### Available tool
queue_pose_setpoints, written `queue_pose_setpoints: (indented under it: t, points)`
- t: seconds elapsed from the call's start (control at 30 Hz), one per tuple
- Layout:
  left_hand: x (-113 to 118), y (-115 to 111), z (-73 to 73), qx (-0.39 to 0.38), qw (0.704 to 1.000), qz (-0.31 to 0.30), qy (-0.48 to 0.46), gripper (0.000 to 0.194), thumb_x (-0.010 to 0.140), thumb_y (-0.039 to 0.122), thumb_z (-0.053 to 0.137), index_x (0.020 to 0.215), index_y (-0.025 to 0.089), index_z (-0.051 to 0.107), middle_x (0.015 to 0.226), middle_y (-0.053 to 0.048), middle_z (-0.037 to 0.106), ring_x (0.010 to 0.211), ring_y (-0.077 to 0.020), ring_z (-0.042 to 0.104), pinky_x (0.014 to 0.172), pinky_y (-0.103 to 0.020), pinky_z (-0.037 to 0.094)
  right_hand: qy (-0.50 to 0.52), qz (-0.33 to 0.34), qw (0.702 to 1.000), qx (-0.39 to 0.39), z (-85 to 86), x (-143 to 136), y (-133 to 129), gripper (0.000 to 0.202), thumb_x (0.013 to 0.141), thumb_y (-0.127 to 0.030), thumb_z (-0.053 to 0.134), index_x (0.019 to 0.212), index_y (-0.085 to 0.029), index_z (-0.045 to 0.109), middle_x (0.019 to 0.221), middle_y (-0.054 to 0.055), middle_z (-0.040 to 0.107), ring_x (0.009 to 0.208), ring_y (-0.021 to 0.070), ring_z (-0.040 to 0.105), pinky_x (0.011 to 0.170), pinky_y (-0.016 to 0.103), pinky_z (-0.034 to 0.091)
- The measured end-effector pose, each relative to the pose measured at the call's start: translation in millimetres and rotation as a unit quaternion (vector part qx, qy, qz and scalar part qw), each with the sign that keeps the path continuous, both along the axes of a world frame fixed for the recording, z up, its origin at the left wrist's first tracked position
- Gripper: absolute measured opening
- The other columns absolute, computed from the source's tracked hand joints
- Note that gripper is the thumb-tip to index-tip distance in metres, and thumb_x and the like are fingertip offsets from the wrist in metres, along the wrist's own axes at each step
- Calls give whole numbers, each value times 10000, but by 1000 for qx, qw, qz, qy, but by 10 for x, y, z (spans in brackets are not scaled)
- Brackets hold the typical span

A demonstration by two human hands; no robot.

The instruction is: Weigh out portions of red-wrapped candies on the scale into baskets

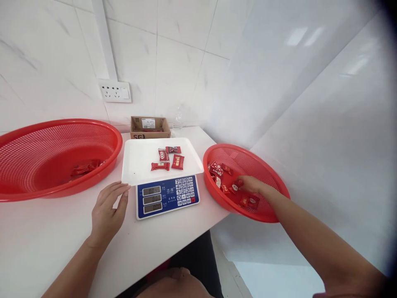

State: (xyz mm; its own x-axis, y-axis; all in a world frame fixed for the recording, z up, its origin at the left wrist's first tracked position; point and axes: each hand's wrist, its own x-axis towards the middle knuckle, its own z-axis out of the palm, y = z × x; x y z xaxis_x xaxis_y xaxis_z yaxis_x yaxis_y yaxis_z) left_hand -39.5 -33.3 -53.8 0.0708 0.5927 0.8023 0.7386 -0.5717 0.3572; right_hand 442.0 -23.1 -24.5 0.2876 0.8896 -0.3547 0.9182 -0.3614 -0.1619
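Observation:
My right hand reaches into the right red basket, its fingers pinched on a red wrapped candy. Several other red and white wrapped candies lie on the basket's bottom around it. On the white tray of a digital scale rest several red wrapped candies, loosely grouped right of the middle. My left hand is open beside the tray's front left corner, fingers stretched and thumb apart; whether the fingertips touch the tray I cannot tell.
A larger red basket with a few red packets inside stands at the left. Behind the tray are a cardboard box and a clear plastic bottle. The white table ends near my body; walls close off the back and right.

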Motion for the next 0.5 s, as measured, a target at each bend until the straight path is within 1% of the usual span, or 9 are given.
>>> queue_pose_setpoints:
  t: [0.07,0.1,0.17,0.23,0.33,0.43,0.5]
  points:
    - [-2,-1,-3,-2,1000,2,-1,158,825,145,540,951,200,618,923,-64,676,977,-217,605,866,-389,493,-16,3,1000,-26,25,13,31,227,848,-297,575,1031,-164,600,1026,51,626,868,159,606,765,354,502]
    - [-2,-1,-5,-3,1000,4,-2,157,825,147,539,950,201,619,923,-63,677,978,-218,605,864,-388,493,-27,1,999,-30,45,22,37,259,872,-318,540,1076,-163,577,1078,59,604,904,165,597,782,373,501]
    - [-1,-1,-6,-3,1000,6,-6,156,826,152,538,948,201,622,924,-62,677,979,-219,605,860,-385,493,-45,-4,999,-27,90,33,35,291,881,-334,522,1122,-175,557,1144,71,575,953,181,584,808,391,495]
    - [-1,-1,-4,-2,1000,5,-10,156,826,153,538,948,202,623,926,-61,676,980,-218,605,862,-381,493,-56,-4,998,-21,129,17,22,307,877,-335,528,1139,-175,547,1155,74,568,963,187,581,812,398,493]
    - [-2,-1,-1,-2,1000,5,-9,152,827,152,538,944,198,622,922,-64,676,975,-215,606,863,-381,494,-46,23,998,-22,163,-96,9,289,877,-341,528,1100,-160,561,1091,64,592,909,170,594,779,380,500]
    - [-7,-2,-4,-3,1000,4,2,151,830,155,536,948,195,621,923,-66,676,972,-214,606,859,-380,496,-12,77,997,-23,168,-317,1,188,838,-351,567,903,-185,624,905,32,647,786,150,602,688,291,484]
    - [-10,-1,-8,-3,1000,3,6,153,830,154,536,951,193,622,925,-66,675,974,-213,604,860,-380,494,3,106,994,-23,158,-485,-14,144,767,-349,631,816,-213,630,805,18,658,713,152,599,608,256,449]
